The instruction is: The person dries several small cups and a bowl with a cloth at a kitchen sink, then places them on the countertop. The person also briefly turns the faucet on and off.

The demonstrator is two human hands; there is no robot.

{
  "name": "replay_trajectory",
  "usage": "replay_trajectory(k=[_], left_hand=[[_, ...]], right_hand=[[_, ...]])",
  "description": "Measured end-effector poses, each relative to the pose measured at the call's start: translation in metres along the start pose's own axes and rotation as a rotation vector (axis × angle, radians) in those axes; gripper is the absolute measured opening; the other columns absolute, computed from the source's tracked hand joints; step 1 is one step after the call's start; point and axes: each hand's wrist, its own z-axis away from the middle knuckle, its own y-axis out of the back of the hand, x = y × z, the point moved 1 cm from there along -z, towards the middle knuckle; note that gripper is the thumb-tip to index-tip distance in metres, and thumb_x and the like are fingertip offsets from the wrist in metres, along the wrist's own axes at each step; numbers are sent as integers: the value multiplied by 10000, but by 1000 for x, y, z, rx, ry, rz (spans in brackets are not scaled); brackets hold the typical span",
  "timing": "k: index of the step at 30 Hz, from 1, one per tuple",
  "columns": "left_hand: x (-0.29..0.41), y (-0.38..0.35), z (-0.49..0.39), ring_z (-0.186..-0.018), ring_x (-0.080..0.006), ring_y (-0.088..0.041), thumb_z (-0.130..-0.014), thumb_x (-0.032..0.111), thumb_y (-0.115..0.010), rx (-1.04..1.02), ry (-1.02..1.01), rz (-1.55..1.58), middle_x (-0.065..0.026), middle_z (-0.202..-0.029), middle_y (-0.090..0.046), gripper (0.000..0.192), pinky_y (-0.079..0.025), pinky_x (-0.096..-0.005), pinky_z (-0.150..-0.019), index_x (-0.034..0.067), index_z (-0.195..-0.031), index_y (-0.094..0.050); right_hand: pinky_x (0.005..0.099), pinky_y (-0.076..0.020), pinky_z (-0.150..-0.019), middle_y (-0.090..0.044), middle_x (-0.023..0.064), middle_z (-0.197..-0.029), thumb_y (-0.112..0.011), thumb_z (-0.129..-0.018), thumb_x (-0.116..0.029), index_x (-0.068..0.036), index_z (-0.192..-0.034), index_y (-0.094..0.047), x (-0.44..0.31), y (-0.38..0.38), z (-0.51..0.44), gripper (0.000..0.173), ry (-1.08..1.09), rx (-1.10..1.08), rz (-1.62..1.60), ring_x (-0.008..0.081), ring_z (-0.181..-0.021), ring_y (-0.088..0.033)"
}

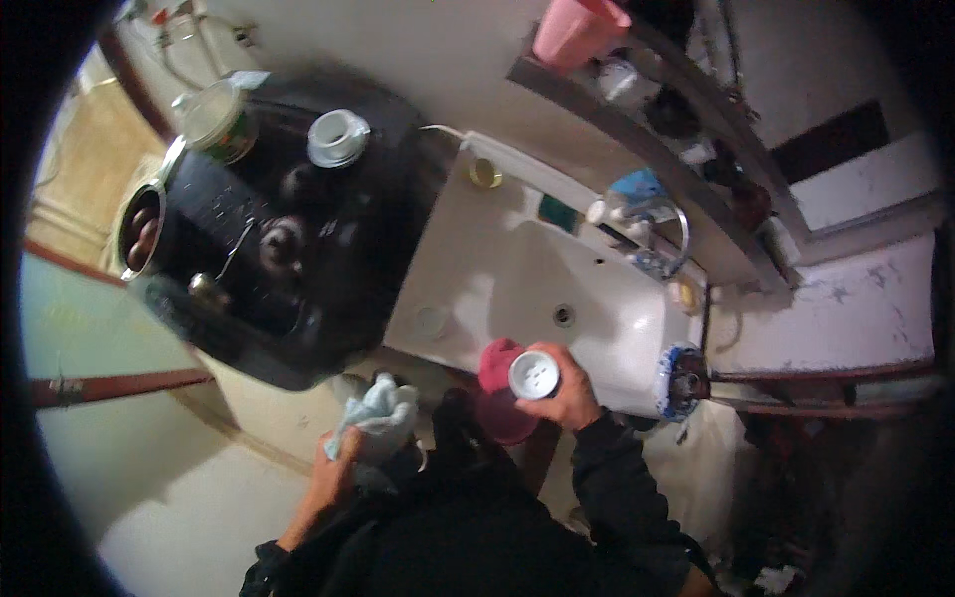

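Note:
My right hand [565, 388] grips a small round white plastic cup [536, 374] with slots in its base, over the near edge of the white sink [507, 269]. My left hand [343, 455] holds a crumpled pale blue-green cloth [380, 418], low and left of the sink. Close beside the cup, at the sink's front edge, is a pink-red item [500, 363]; its kind is unclear. A darker pink container [507, 419] sits below it, partly hidden by my right hand. The metal drain [564, 315] shows in the basin.
On the black surface [358, 224] at left are a lidded tub [213, 119], a white plastic piece [337, 139] and a metal pot [142, 231] with round brown items. A faucet [680, 239] and green scouring pad [558, 213] are on the sink's back. A pink cup [578, 33] stands on the shelf [567, 93].

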Motion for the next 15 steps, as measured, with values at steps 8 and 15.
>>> replay_trajectory(k=[8,15], left_hand=[[7,-88,21,-1202,-359,-492,-708,151,-718,-41,-993,-876,-187,-1211,-558,555,-336,-462,-1077,-19,-1201,-526],[-27,-87,36,-867,-281,-596,-676,58,-704,79,-1056,-661,-86,-854,-595,279,-421,-432,-895,65,-927,-583]], right_hand=[[414,-423,-1009,-510,180,-1260,-766,-772,-229,-7,-1315,-445,-48,-96,17,669,285,-301,-422,343,-1188,-501],[425,-458,-909,-539,166,-1136,-708,-792,-283,5,-1189,-535,-77,-83,21,520,661,-319,167,297,-1087,-556]])
